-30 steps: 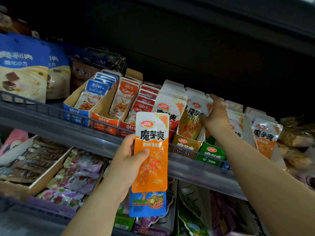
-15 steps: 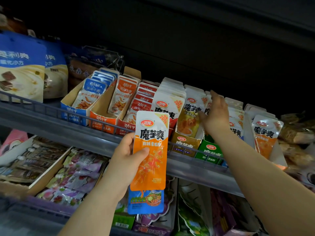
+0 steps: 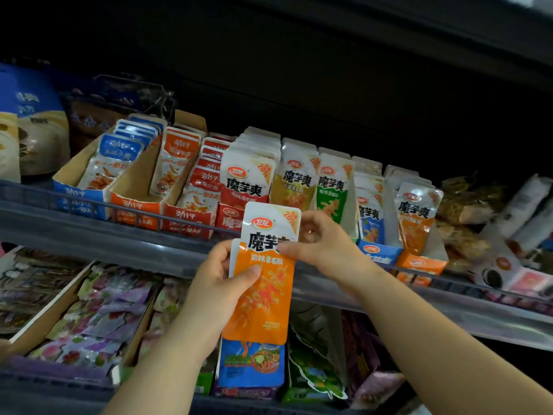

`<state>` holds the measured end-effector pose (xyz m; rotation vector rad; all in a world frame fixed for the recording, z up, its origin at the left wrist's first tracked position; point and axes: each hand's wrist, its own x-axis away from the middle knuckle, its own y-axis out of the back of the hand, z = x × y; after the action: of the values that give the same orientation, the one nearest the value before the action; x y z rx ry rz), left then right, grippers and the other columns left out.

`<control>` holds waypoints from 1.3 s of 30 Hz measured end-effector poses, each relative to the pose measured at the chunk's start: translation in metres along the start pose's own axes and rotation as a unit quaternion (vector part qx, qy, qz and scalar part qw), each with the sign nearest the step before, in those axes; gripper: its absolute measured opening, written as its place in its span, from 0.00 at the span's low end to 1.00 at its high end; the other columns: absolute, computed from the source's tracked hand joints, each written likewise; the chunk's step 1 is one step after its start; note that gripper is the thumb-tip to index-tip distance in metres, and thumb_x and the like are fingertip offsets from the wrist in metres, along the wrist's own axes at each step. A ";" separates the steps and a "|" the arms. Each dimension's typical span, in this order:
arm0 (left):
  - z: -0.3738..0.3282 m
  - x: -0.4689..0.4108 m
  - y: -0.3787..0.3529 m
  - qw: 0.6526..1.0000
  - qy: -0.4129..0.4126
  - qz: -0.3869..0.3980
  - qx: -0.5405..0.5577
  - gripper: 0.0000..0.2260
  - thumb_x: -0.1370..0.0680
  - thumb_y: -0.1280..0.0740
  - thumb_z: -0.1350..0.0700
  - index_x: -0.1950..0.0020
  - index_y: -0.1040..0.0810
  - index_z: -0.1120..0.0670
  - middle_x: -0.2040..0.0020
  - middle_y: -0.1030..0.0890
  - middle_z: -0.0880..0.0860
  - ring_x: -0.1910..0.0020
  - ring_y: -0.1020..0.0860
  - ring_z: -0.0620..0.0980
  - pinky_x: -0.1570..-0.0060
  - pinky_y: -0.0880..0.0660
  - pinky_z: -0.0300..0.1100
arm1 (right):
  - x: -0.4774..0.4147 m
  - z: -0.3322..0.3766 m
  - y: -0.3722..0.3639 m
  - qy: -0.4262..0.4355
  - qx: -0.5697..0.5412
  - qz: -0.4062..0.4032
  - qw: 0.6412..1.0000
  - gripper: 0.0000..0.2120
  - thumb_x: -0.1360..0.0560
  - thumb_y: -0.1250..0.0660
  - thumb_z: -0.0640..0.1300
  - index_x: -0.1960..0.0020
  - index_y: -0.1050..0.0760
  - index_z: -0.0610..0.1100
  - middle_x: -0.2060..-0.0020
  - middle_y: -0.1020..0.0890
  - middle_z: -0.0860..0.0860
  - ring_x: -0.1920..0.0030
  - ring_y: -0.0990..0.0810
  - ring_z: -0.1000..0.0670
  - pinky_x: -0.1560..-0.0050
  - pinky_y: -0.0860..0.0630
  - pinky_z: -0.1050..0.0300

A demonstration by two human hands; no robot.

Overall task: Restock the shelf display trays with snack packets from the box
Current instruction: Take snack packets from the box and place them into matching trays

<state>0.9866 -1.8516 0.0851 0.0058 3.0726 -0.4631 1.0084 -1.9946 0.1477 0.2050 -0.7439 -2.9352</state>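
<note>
Grips orange packet (image 3: pixel 263 307) at 9 o'clock edge with left hand (image 3: pixel 218 286), pinches 2 o'clock edge with right hand (image 3: pixel 326 244); likely light, limp, slick, best held by seams.

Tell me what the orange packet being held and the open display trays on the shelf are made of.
Orange packet: thin plastic film, probably glossy; it shows sheen and flat sealed edges. Display trays: printed cardboard, matte; bare brown board shows on the inner walls.

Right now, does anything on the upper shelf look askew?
Yes. In the far-right orange tray, the front packet stands loose and tilted, while the neighbouring rows are packed straight. Nothing looks spilled or torn.
</note>
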 end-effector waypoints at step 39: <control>0.039 0.001 -0.068 0.995 0.034 0.074 -0.066 0.17 0.30 0.32 0.70 0.54 0.27 0.48 0.56 0.18 0.50 0.54 0.20 0.53 0.50 0.24 0.53 | 0.033 -0.040 0.199 0.064 0.047 -0.493 0.867 0.11 0.24 0.37 0.38 0.64 0.31 0.47 0.79 0.25 0.57 0.80 0.28 0.64 0.76 0.33 0.67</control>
<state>0.9867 -1.9277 0.0680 0.2492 3.1317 -0.2581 0.9964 -2.1920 0.2047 1.0697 -0.9711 -3.7327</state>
